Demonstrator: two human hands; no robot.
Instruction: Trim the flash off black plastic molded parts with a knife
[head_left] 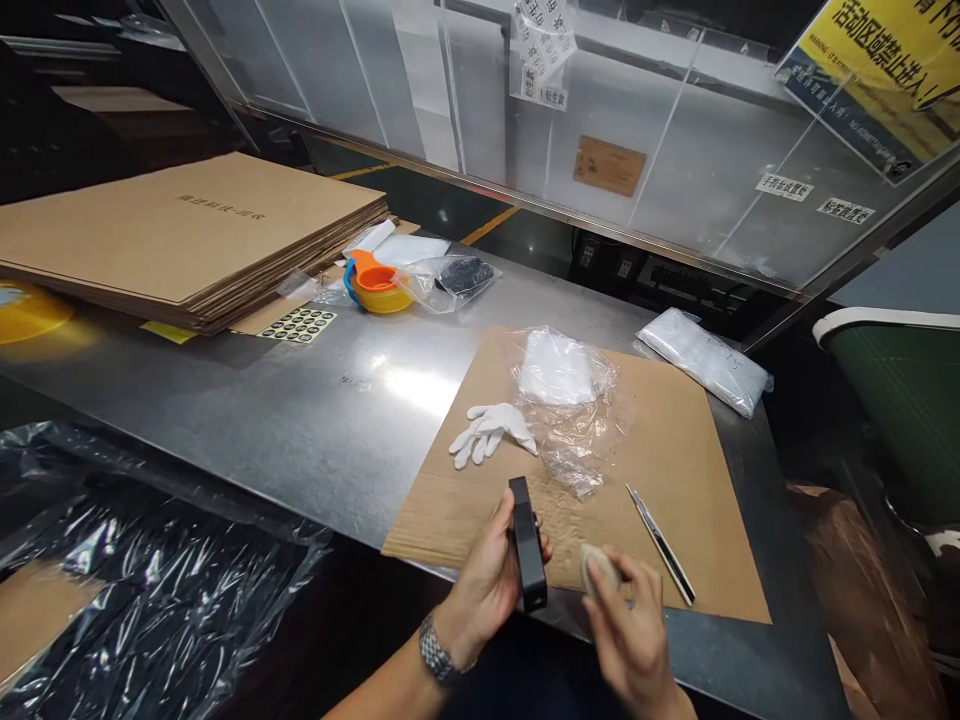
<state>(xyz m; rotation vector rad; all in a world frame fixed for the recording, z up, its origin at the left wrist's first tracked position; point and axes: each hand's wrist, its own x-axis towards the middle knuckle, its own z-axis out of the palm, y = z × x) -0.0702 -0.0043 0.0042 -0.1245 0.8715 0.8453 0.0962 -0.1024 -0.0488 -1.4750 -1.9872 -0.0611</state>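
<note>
A black rectangular object stands on edge in my left hand, whose fingers and thumb close around it. To its right, my right hand pinches a small pale, rounded pad; the two objects do not touch. Both hands are over the front edge of a brown cardboard sheet. On the sheet lie a white glove, a clear plastic bag with white material and a slim silver-and-black knife, which is right of my right hand.
Stacked flat cardboard fills the back left of the metal table. Orange and yellow tape rings, a bag with a dark item and a sticker sheet sit nearby. A wrapped white pack lies back right.
</note>
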